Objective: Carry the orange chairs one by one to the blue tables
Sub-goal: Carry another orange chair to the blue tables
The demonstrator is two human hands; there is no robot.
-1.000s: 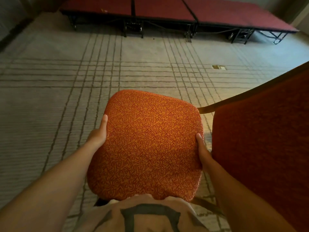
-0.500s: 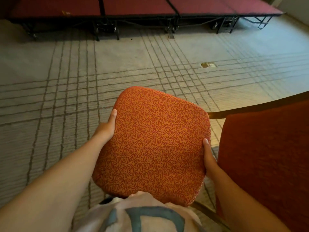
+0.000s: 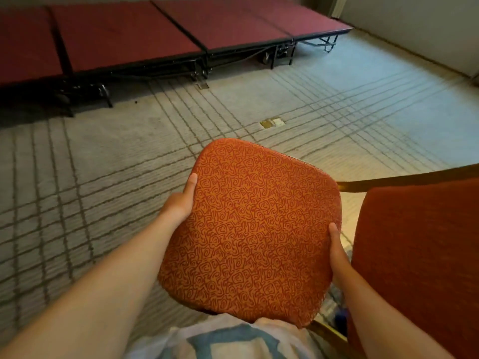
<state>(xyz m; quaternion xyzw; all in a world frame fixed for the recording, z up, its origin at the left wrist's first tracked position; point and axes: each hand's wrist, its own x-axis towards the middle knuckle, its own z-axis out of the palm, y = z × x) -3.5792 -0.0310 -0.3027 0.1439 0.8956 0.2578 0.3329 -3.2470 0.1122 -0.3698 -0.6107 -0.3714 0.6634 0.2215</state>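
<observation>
head view: an orange chair (image 3: pixel 248 229) fills centre frame, seat facing up. left hand (image 3: pixel 178 203) and right hand (image 3: pixel 337 251) each hold a seat edge in a closed grip, thumbs on top. mid-carry; the destination is not in sight, so a turn to find it likely comes next.

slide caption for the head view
An orange chair held by its seat in left hand and right hand above striped carpet, red platforms ahead.
</observation>
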